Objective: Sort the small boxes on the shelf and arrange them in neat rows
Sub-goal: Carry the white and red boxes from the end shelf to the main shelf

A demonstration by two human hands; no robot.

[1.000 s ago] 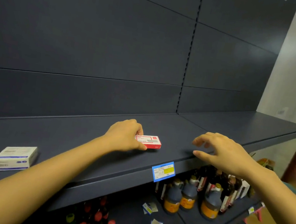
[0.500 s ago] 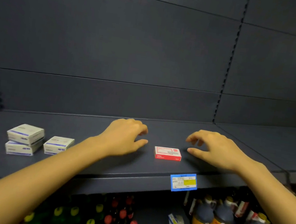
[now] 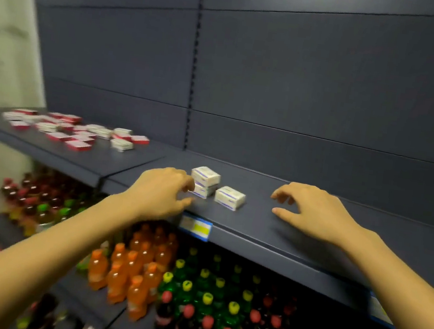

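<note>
View: swings left along the shelf (image 3: 309, 248); red box leaves frame.
Hands: left hand (image 3: 159, 192) is off the red box, fingertips now at the stacked white boxes (image 3: 205, 176).
Far left: scattered box pile (image 3: 76, 130) enters frame.

Blurred scattered boxes (image 3: 76, 132), illegible price label (image 3: 195, 227), lower stacked box (image 3: 203, 192) partly behind left fingers (image 3: 186, 183).

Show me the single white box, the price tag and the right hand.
single white box (image 3: 231, 194), head view, top face.
price tag (image 3: 196, 227), head view, its middle.
right hand (image 3: 317, 213), head view, back of hand.
</note>
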